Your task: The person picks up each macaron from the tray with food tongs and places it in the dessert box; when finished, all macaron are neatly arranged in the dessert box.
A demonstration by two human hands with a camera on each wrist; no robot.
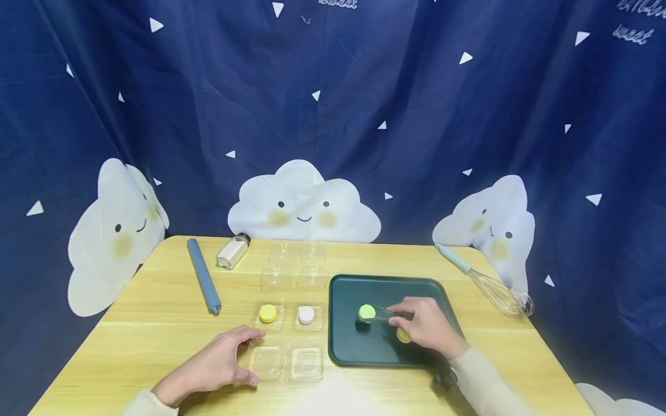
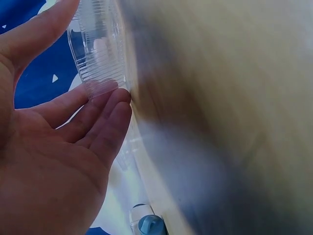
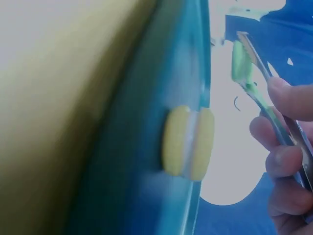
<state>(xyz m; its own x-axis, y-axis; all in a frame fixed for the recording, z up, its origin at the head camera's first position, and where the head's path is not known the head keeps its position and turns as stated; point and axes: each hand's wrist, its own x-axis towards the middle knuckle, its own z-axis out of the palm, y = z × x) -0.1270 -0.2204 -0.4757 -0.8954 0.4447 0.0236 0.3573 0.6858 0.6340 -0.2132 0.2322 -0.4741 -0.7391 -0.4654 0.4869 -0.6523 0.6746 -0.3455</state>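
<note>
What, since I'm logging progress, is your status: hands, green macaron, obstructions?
Right hand gripping tongs; left hand by empty clear container. Green macaron pinched in tongs, above tray. Nothing visibly in the way.

The right hand [image 1: 426, 325] pinches tongs [image 1: 384, 318] gripping a green macaron [image 1: 366, 312] over a dark tray [image 1: 348, 346] on the counter [image 1: 151, 329]. The left hand [image 1: 215, 363] spreads its fingers beside a clear box [image 1: 267, 363]. Farther off, boxes hold a yellow cookie [image 1: 267, 313] and a white cookie [image 1: 306, 315]. A whisk [image 1: 494, 289] lies far right, a rolling pin [image 1: 204, 277] left.
</note>
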